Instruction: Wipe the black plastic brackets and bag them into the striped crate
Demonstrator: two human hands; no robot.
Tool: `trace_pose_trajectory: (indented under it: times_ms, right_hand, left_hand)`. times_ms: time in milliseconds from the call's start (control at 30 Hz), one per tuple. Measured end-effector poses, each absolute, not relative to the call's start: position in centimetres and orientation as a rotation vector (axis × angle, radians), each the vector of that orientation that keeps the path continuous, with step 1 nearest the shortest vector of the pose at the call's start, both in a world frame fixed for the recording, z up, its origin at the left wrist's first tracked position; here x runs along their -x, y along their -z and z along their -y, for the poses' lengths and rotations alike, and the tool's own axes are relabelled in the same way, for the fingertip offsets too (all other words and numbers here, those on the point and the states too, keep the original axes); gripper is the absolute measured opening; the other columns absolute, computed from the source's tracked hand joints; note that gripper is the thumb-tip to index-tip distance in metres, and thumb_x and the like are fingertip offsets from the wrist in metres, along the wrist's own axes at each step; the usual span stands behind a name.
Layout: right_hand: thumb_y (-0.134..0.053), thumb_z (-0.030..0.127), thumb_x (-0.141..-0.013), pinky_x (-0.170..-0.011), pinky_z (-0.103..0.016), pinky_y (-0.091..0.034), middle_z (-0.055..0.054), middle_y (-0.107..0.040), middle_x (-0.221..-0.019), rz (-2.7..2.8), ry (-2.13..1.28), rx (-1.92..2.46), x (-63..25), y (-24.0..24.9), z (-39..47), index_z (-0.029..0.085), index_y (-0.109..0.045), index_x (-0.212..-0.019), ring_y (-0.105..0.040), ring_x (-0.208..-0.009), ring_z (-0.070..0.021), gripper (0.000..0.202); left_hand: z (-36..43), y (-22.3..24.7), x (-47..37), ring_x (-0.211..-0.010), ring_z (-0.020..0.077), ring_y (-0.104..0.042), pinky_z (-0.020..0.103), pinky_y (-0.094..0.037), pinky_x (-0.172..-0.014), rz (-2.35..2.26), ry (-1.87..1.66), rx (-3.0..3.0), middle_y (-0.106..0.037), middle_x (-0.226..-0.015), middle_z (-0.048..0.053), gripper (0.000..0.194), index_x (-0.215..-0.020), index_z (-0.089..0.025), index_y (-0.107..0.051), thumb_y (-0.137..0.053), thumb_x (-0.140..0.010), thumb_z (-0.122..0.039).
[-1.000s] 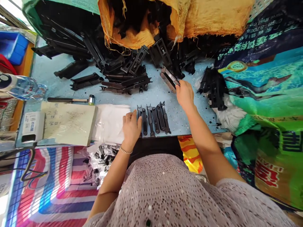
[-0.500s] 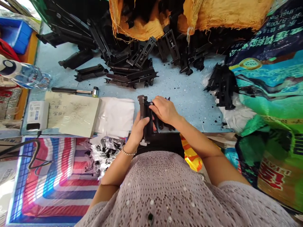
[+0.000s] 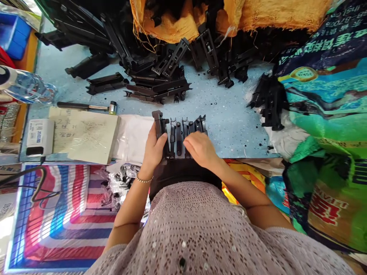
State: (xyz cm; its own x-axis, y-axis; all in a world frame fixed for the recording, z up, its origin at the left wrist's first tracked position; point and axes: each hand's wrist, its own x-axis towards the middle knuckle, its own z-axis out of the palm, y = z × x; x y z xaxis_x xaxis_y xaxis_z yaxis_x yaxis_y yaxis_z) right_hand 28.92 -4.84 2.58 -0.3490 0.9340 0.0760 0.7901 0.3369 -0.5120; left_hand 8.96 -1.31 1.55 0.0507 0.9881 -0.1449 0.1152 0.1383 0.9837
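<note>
Here's the black part (image 3: 160, 130), just left of centre in the frame, right at the left end of the row (image 3: 179, 139), its length running up the picture. The left hand (image 3: 155, 149) has it gripped, thumb over the near face, fingers wrapped behind. The right hand (image 3: 201, 150) is over the lower right of the row, fingers curled in; the tips are hidden, so I can't tell whether they're pinching anything.

To do this well, I'd say: keep that left grip firm but low, leaving the upper end free, line the part up with its neighbours, and let the right fingers handle one piece at a time without knocking the row askew.

And look at the change! Half a second ago the part covers the row's left side, with the right fingers up by its top; now it's shifted left, the right hand has dropped lower, and more of the row shows. Farther out, the heap (image 3: 157, 91) at upper centre and the hammer (image 3: 86, 106) at left lie much as they were on the table (image 3: 229, 126).
</note>
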Motion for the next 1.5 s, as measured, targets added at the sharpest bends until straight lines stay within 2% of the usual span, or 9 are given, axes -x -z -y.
trace_pose_trajectory:
  times_ms: [133,300,467,633,933,1133,1233,1367,1500]
  right_hand:
    - [-0.057,0.029,-0.097,-0.109,-0.059,-0.040,-0.018,-0.055,-0.145,2.217,-0.344,1.701,-32.3,-1.5,4.3,0.019,-0.058,-0.138,-0.047,-0.136,-0.0382,0.042]
    - [-0.055,0.023,-0.095,-0.107,-0.060,-0.045,-0.017,-0.057,-0.140,2.160,-0.361,1.798,-36.0,-1.2,4.5,0.021,-0.061,-0.137,-0.048,-0.134,-0.0384,0.042]
    - [-0.043,0.026,-0.102,-0.107,-0.058,-0.045,-0.016,-0.061,-0.133,2.132,-0.319,1.726,-35.4,-3.5,-0.1,0.023,-0.065,-0.132,-0.052,-0.130,-0.0352,0.037]
    - [-0.043,0.025,-0.103,-0.117,-0.060,-0.033,-0.017,-0.045,-0.155,2.262,-0.267,1.581,-31.1,-3.4,-10.6,0.021,-0.043,-0.154,-0.037,-0.145,-0.0353,0.051]
    - [-0.049,0.035,-0.104,-0.099,-0.055,-0.045,-0.016,-0.060,-0.116,2.208,-0.218,1.440,-28.3,-5.1,-8.3,0.017,-0.063,-0.125,-0.050,-0.116,-0.0350,0.031]
    - [-0.043,0.038,-0.108,-0.085,-0.040,-0.051,-0.009,-0.064,-0.103,2.139,-0.501,1.058,-28.0,-6.1,-0.4,0.022,-0.061,-0.117,-0.060,-0.096,-0.0236,0.026]
    - [-0.039,0.046,-0.108,-0.077,-0.036,-0.049,-0.009,-0.064,-0.100,2.015,-0.444,1.216,-28.4,-5.3,-2.0,0.022,-0.058,-0.111,-0.061,-0.093,-0.0236,0.031]
    - [-0.026,0.053,-0.109,-0.067,-0.031,-0.043,-0.004,-0.064,-0.082,2.018,-0.491,1.325,-28.2,-3.9,-3.8,0.022,-0.055,-0.103,-0.061,-0.076,-0.0205,0.042]
    - [-0.028,0.064,-0.106,-0.069,-0.030,-0.042,-0.007,-0.069,-0.092,2.054,-0.490,1.305,-28.2,-3.3,-3.3,0.021,-0.057,-0.107,-0.064,-0.083,-0.0206,0.052]
  left_hand:
    - [1.3,0.8,-9.6,-0.143,0.0291,-0.048,0.051,-0.032,-0.126,-1.314,-0.907,-1.325,-0.056,-0.151,0.012,0.053,-0.145,-0.022,-0.053,-0.058,-0.096,-0.040]
    - [1.9,2.0,-11.9,-0.146,0.0294,-0.047,0.051,-0.037,-0.122,-1.323,-0.895,-1.349,-0.054,-0.154,0.012,0.055,-0.151,-0.025,-0.047,-0.050,-0.101,-0.047]
    - [1.6,1.8,-12.2,-0.102,0.0339,-0.073,0.050,-0.054,-0.094,-1.671,-0.748,-1.454,-0.076,-0.104,0.017,0.063,-0.152,-0.017,-0.048,-0.053,-0.098,-0.051]
    - [2.1,1.6,-13.0,-0.075,0.0317,-0.072,0.048,-0.055,-0.079,-1.871,-0.455,-1.771,-0.069,-0.068,0.012,0.063,-0.150,-0.009,-0.050,-0.049,-0.100,-0.047]
    - [-1.1,-0.7,-12.5,-0.103,0.0214,-0.068,0.039,-0.055,-0.090,-1.232,-1.151,-1.097,-0.066,-0.126,0.012,0.064,-0.146,-0.027,-0.046,-0.055,-0.094,-0.064]
    - [-0.8,-3.2,-12.3,-0.069,0.0128,-0.063,0.025,-0.051,-0.062,-0.976,-1.186,-0.607,-0.066,-0.082,0.001,0.032,-0.092,-0.019,-0.060,-0.069,-0.081,-0.047]
    - [1.1,-3.9,-12.1,-0.049,0.0087,-0.051,0.024,-0.041,-0.045,-0.819,-0.947,-0.485,-0.061,-0.072,0.000,0.038,-0.086,-0.017,-0.058,-0.068,-0.075,-0.052]
    - [2.6,-4.1,-12.4,-0.044,0.0058,-0.046,0.022,-0.039,-0.043,-0.761,-0.876,-0.390,-0.059,-0.070,-0.002,0.038,-0.085,-0.018,-0.055,-0.071,-0.071,-0.049]
    - [2.5,-4.1,-12.6,-0.045,0.0064,-0.046,0.022,-0.038,-0.043,-0.734,-0.852,-0.331,-0.057,-0.068,-0.001,0.037,-0.082,-0.017,-0.057,-0.069,-0.073,-0.051]
